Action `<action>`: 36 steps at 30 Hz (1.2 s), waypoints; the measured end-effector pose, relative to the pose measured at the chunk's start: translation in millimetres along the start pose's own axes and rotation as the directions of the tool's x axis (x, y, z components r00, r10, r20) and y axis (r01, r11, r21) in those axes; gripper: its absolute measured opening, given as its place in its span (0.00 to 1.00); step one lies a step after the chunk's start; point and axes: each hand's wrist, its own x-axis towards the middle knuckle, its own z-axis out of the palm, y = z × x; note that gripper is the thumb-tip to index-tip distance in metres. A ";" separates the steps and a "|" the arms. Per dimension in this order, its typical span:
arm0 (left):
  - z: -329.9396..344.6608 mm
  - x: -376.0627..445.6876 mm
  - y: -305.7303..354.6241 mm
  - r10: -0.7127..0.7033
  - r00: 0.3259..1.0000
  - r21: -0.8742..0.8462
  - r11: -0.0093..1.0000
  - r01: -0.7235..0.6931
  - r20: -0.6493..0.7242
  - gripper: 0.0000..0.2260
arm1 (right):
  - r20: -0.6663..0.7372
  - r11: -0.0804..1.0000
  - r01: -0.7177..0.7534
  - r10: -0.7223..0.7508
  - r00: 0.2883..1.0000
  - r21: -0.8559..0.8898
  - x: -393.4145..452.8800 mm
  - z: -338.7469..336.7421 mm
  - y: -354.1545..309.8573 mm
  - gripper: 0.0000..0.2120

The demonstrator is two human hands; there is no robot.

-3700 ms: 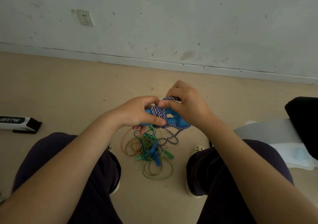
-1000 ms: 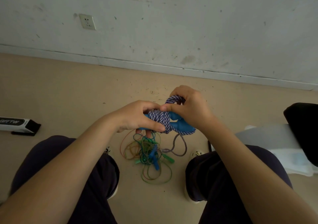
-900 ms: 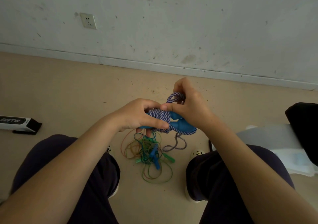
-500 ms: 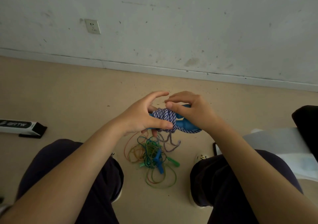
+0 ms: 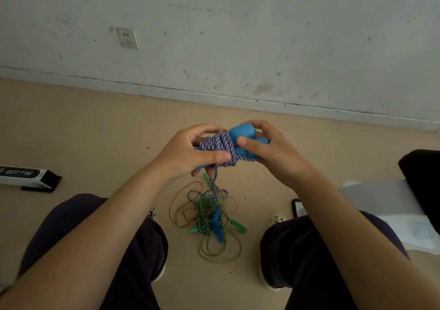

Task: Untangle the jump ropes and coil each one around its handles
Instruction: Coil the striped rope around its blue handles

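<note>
Head view, seated person, knees apart, floor (image 5: 83, 128) between them.

Left hand (image 5: 188, 154): grip closed round the left end of the blue handles (image 5: 245, 134), thumb pressing across the wound braided rope (image 5: 219, 146). Right hand (image 5: 271, 152): grip closed on the right end of the same handles, thumb laid on top, fingers curled behind. Bundle held in the air above the floor, between the knees and the wall (image 5: 238, 35).

Braided rope: purple and white, most of it coiled round the middle of the two handles. A short tail hangs from the bundle under the left hand and ends in a small loop touching the pile below.

Pile of thin ropes (image 5: 209, 216) on the floor, directly under the hands: green, orange and blue cords still tangled, with green handles and one blue handle showing in the heap. The left hand hides the far edge of the pile.

Around: white and black box (image 5: 26, 175) on the floor to the left, well apart. Phone (image 5: 297, 208) by the right knee, partly hidden by the forearm. Pale sheet (image 5: 381, 200) and a black item (image 5: 421, 178) at the right edge. Wall socket (image 5: 127, 38) above the skirting.
</note>
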 end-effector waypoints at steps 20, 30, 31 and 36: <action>0.4 3.1 -4.1 0.049 0.995 -0.076 0.996 -0.056 -0.085 0.26 | 0.203 0.992 0.015 0.011 0.979 -0.126 -4.3 24.5 1.7 0.11; -6.8 9.5 -4.9 0.016 0.954 -0.233 0.968 -0.090 -0.299 0.19 | 0.093 0.907 -0.018 0.063 0.994 -0.421 -5.3 23.1 -1.1 0.16; -5.2 10.6 -6.6 0.022 0.948 -0.227 0.969 -0.099 -0.318 0.18 | 0.090 0.902 -0.012 0.057 0.994 -0.432 -5.1 24.6 -2.3 0.16; 1.2 15.8 -14.6 0.004 0.902 -0.107 0.993 -0.056 -0.431 0.18 | 0.104 0.807 0.054 0.008 0.995 -0.588 -1.4 32.3 -6.2 0.15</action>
